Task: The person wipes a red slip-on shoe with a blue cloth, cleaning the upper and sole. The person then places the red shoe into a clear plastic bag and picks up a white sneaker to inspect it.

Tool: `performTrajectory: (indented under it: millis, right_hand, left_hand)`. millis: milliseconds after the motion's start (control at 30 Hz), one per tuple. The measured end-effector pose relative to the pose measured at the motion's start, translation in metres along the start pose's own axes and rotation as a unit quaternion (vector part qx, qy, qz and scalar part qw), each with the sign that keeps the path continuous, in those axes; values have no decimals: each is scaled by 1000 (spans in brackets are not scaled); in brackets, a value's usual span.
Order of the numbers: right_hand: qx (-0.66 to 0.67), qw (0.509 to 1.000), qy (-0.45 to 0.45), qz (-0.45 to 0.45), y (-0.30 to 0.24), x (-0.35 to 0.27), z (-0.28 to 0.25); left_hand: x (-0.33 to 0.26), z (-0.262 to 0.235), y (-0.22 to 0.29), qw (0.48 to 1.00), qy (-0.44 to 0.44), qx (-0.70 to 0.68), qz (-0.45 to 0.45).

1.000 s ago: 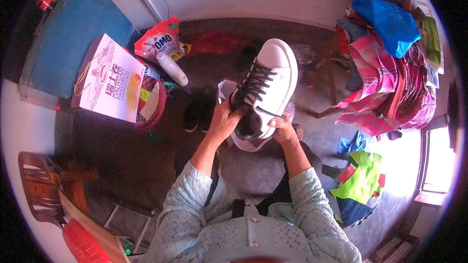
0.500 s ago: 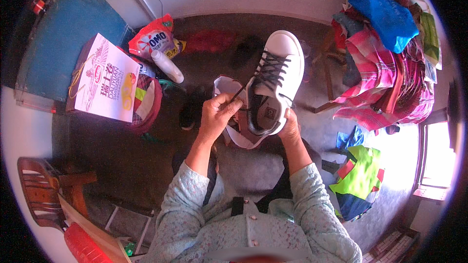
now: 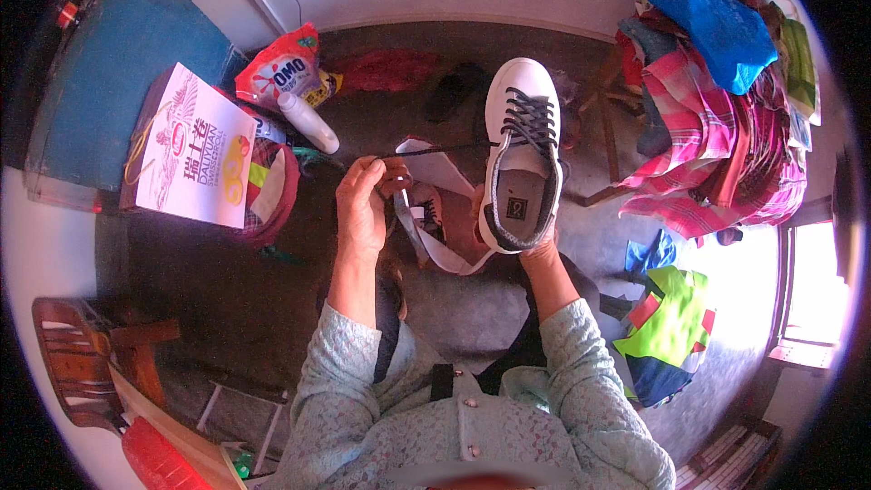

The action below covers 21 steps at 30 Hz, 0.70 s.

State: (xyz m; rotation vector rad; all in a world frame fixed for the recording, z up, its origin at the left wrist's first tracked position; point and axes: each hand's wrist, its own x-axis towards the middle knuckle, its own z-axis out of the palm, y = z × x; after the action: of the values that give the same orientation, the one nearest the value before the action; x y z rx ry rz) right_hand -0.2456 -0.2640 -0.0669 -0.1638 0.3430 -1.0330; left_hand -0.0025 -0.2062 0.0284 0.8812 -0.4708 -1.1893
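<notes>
The right hand (image 3: 535, 249) grips the heel of a white low-top sneaker with dark laces (image 3: 520, 154), its fingers wrapped under the sole, holding the shoe up over the lap with the toe pointing away. The left hand (image 3: 363, 204) is closed in a pinch on the end of a dark shoelace (image 3: 440, 150), which runs taut across to the sneaker's eyelets. Between the hands lies a second white shoe (image 3: 435, 222). A white plastic bottle (image 3: 308, 122) lies on the floor beyond the left hand.

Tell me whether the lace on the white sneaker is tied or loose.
Loose. One dark lace end runs taut from the white sneaker to the left hand; no bow shows. The right hand grips the heel.
</notes>
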Motion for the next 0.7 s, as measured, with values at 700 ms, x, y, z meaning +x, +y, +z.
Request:
performTrajectory:
  millis: [700]
  right_hand:
    - [-259, 961, -20, 91, 14, -24, 41]
  left_hand:
    - [-14, 40, -22, 610, -71, 627, 479]
